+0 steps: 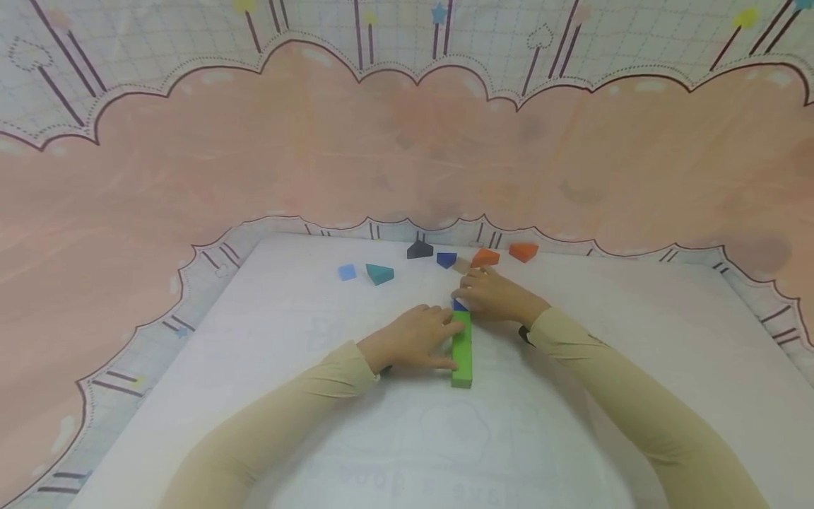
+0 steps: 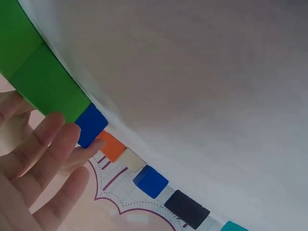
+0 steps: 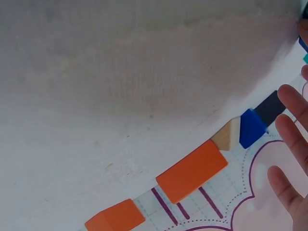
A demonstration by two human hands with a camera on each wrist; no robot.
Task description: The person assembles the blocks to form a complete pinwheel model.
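Observation:
My left hand (image 1: 416,338) lies at the left side of a long green block row (image 1: 463,353), fingers extended, with thumb and forefinger touching it. In the left wrist view a line crosses the green row (image 2: 53,84), and the hand's fingers (image 2: 57,139) stretch out beside it. At the row's far end sits a blue block (image 1: 459,305), which my right hand (image 1: 499,293) pinches; its grip is partly hidden. That blue block (image 2: 92,125) stands against the green end in the left wrist view. The right hand's other fingers (image 3: 288,130) are spread apart.
Along the back of the white table (image 1: 280,297) lie a light blue block (image 1: 346,272), a teal block (image 1: 380,273), a black block (image 1: 420,249), another blue block (image 1: 446,260), a wooden-coloured block (image 1: 461,266) and two orange blocks (image 1: 486,257). A patterned cloth (image 1: 407,155) hangs behind.

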